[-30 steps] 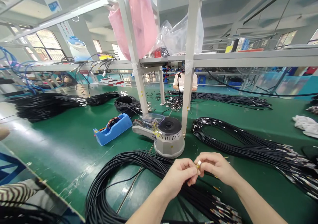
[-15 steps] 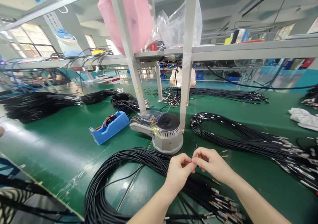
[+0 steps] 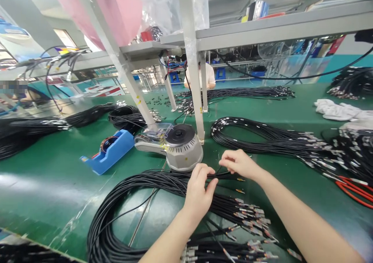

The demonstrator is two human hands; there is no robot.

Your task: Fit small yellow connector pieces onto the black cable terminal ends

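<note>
The left hand (image 3: 199, 193) is loosely curled, its thumb parted from the fingers, above a looped bundle of black cables (image 3: 169, 181) on the green counter (image 3: 70, 193). Just beside it, the right hand (image 3: 239, 163) has its fingertips drawn close together near a thin dark strand; I cannot tell whether they grip it. Beyond the hands stands a round gray tape machine (image 3: 185, 154), with a blue tape dispenser (image 3: 115, 154) to its left. Another cable loop (image 3: 256, 140) lies to the right, near white cloth (image 3: 335, 110).
</note>
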